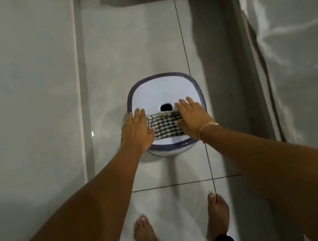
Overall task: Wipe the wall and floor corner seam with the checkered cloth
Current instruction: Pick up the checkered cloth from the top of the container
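— While our left hand [136, 132] lies flat with its fingers stretched out, it presses on the left end of the checkered cloth [166, 126]. What about the other one?

— Our right hand [190, 116] is spread flat too, palm down on the cloth's right end. Neither hand is closed around it; we pin the folded cloth between them on top of the white stool [163, 91] with the dark rim.

— We see a thin string bracelet [208, 126] on the right wrist. Any writing on the stool?

— We read none. A dark slot [165, 106] sits just beyond the cloth.

— And further out?

— The stool stands on the pale tiled floor [135, 49]. The wall [22, 77] rises on our left, its seam with the floor [83, 109] well apart from the cloth. Our bare feet [147, 234] stand near the stool.
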